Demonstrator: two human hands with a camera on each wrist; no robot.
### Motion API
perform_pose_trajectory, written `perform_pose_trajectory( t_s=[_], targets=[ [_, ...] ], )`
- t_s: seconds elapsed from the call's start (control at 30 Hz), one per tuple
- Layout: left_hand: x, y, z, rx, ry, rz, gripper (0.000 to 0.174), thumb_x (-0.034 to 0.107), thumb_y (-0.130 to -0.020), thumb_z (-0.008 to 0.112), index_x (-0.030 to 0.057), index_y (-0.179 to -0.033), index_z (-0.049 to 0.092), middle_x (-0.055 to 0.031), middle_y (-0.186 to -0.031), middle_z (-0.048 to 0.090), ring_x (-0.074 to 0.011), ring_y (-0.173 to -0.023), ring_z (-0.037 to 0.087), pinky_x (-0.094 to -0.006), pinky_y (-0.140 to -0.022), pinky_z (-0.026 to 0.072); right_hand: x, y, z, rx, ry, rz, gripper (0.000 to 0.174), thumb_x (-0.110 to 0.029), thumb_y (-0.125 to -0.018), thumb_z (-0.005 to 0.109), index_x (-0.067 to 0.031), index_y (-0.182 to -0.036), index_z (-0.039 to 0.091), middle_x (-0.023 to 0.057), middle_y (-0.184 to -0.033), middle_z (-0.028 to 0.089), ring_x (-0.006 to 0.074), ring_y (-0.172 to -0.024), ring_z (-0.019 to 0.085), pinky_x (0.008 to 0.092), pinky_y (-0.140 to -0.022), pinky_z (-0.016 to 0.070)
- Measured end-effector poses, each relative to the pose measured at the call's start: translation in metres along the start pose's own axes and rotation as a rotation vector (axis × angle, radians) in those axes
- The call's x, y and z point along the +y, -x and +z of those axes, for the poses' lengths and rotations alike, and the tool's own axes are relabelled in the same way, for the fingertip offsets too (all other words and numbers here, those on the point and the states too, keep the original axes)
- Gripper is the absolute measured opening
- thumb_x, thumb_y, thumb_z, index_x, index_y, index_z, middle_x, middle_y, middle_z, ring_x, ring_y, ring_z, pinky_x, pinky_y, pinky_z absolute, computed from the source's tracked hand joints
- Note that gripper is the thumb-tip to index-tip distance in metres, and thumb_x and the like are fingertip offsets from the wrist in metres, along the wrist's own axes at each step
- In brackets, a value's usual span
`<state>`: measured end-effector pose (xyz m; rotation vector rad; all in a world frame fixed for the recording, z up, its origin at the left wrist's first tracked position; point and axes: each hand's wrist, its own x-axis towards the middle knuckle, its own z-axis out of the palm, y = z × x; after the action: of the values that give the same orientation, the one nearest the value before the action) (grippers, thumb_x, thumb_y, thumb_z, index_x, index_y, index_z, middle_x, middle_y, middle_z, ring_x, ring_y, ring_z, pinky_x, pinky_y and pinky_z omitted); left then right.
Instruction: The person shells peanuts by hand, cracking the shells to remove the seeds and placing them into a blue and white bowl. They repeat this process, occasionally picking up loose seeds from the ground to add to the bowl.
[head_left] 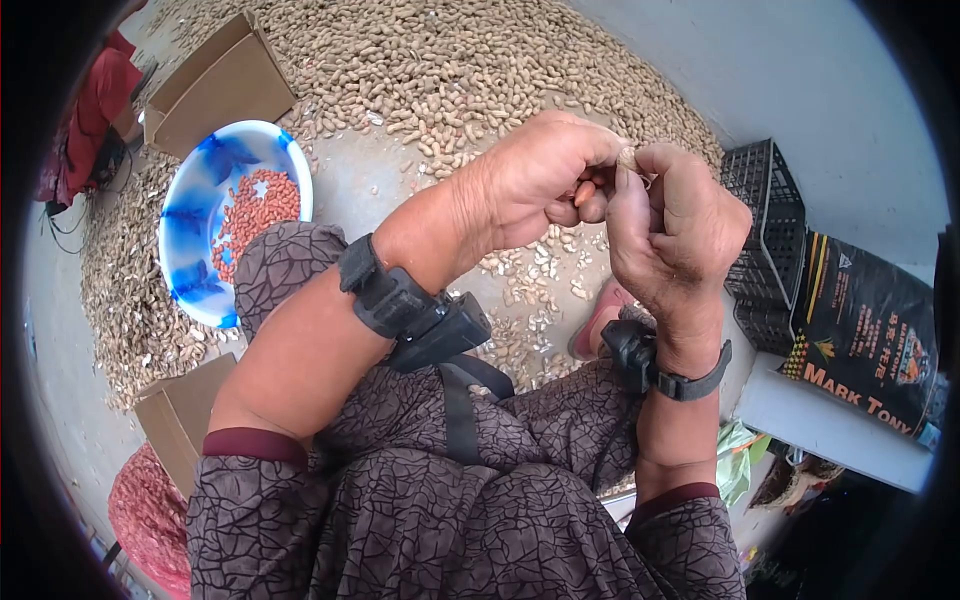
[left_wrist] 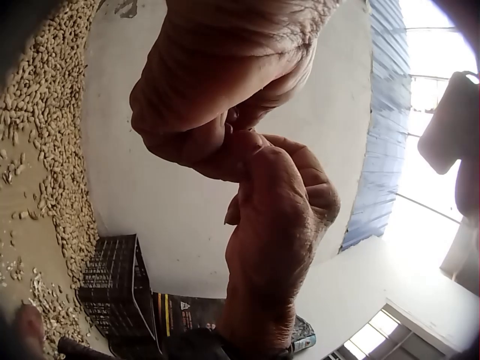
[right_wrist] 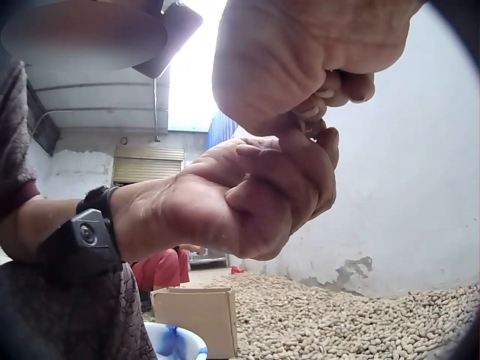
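Observation:
Both hands meet in front of the body. A peanut in its shell (head_left: 627, 158) is pinched between the fingertips and thumbs of the left hand (head_left: 545, 180) and the right hand (head_left: 685, 215). Reddish peanut kernels (head_left: 585, 193) lie in the left hand's curled fingers. In the left wrist view the left hand (left_wrist: 217, 82) is above and the right hand (left_wrist: 274, 217) below, with their tips touching. The right wrist view has the right hand (right_wrist: 300, 52) over the left hand (right_wrist: 240, 199); the peanut itself is mostly hidden there.
A blue-and-white basin (head_left: 180, 235) with red kernels (head_left: 262, 207) stands at the left, near a cardboard box (head_left: 220, 85). Unshelled peanuts (head_left: 450, 60) cover the floor ahead. Empty shells (head_left: 130, 280) lie left. A black crate (head_left: 765, 210) and black bag (head_left: 865, 340) are at right.

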<state>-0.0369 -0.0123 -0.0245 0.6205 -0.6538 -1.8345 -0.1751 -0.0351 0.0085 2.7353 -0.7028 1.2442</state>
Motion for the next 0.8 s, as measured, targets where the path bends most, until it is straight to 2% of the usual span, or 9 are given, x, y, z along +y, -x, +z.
perform_pose_trajectory(
  t_s=[0.07,0.2,0.27,0.3,0.33,0.4,0.5,0.6,0.8],
  targets=[
    [-0.001,-0.002,0.003,0.038,-0.068,-0.001,0.015,0.010,-0.083,0.047,0.0001,-0.073,0.054,-0.0015,-0.056,0.049,-0.0036,-0.040,0.039,-0.0152,-0.032,0.0263,0.000,0.001,-0.002,0.013,-0.013,0.003,0.009,0.001,-0.065,0.058,-0.0047,-0.067,0.052,0.0051,-0.051,0.049,0.0159,-0.041,0.051,0.0266,-0.039,0.0397],
    [0.007,0.001,0.004,0.184,-0.091,0.017,0.017,0.011,-0.084,0.046,-0.0008,-0.076,0.055,-0.0057,-0.061,0.054,-0.0034,-0.041,0.040,-0.0138,-0.031,0.0259,-0.007,0.000,-0.013,-0.011,-0.070,0.242,0.007,-0.001,-0.064,0.058,-0.0038,-0.067,0.054,0.0036,-0.045,0.044,0.0118,-0.036,0.045,0.0247,-0.038,0.0374],
    [0.014,0.005,-0.002,0.197,-0.061,0.032,0.019,0.015,-0.085,0.047,-0.0009,-0.077,0.055,-0.0082,-0.065,0.056,-0.0029,-0.041,0.040,-0.0129,-0.031,0.0257,0.000,0.007,-0.015,-0.302,-0.146,0.484,0.005,-0.004,-0.065,0.058,-0.0024,-0.063,0.053,0.0077,-0.046,0.047,0.0175,-0.040,0.049,0.0279,-0.040,0.0393],
    [0.018,0.007,-0.004,0.201,-0.013,0.046,0.021,0.017,-0.086,0.047,-0.0008,-0.076,0.054,-0.0082,-0.066,0.056,-0.0028,-0.041,0.040,-0.0128,-0.031,0.0257,0.009,0.018,-0.013,-0.486,-0.107,0.515,0.011,-0.010,-0.066,0.057,-0.0010,-0.061,0.055,0.0126,-0.049,0.050,0.0251,-0.047,0.054,0.0332,-0.047,0.0427],
    [0.023,0.009,-0.006,0.204,0.036,0.060,0.024,0.020,-0.087,0.048,-0.0007,-0.076,0.054,-0.0083,-0.067,0.056,-0.0027,-0.041,0.039,-0.0128,-0.032,0.0257,0.016,0.026,-0.011,-0.489,-0.107,0.514,0.011,-0.010,-0.066,0.057,-0.0010,-0.061,0.055,0.0126,-0.049,0.050,0.0251,-0.047,0.054,0.0332,-0.047,0.0427],
    [0.029,0.015,-0.005,0.222,0.020,0.069,0.025,0.022,-0.087,0.048,-0.0007,-0.077,0.054,-0.0079,-0.067,0.056,-0.0024,-0.042,0.039,-0.0124,-0.032,0.0255,0.029,0.044,-0.005,-1.149,-0.157,0.550,0.013,-0.013,-0.070,0.058,-0.0002,-0.072,0.058,0.0128,-0.052,0.051,0.0188,-0.047,0.051,0.0310,-0.047,0.0399],
    [0.036,0.022,-0.005,0.162,0.009,0.121,0.020,0.017,-0.087,0.048,-0.0017,-0.081,0.054,-0.0066,-0.070,0.056,-0.0021,-0.045,0.040,-0.0118,-0.033,0.0252,0.050,0.080,0.020,-1.351,-0.123,0.609,0.017,-0.019,-0.070,0.059,-0.0025,-0.075,0.059,0.0181,-0.062,0.056,0.0266,-0.058,0.056,0.0359,-0.056,0.0434],
    [0.039,0.026,0.002,0.251,-0.046,0.120,0.018,0.013,-0.086,0.048,-0.0036,-0.087,0.055,-0.0062,-0.070,0.055,-0.0021,-0.046,0.039,-0.0119,-0.034,0.0255,0.068,0.113,0.052,-1.200,0.029,0.566,0.017,-0.021,-0.069,0.058,-0.0037,-0.071,0.059,0.0174,-0.073,0.059,0.0321,-0.074,0.058,0.0383,-0.067,0.0461],
    [0.046,0.032,-0.006,0.203,0.055,0.188,0.023,0.007,-0.086,0.043,-0.0095,-0.101,0.049,-0.0080,-0.076,0.054,-0.0025,-0.048,0.038,-0.0115,-0.037,0.0274,0.095,0.191,0.126,-1.016,-0.047,0.679,0.018,-0.022,-0.069,0.059,-0.0063,-0.078,0.059,0.0174,-0.077,0.060,0.0332,-0.077,0.058,0.0393,-0.070,0.0462]
  ],
)
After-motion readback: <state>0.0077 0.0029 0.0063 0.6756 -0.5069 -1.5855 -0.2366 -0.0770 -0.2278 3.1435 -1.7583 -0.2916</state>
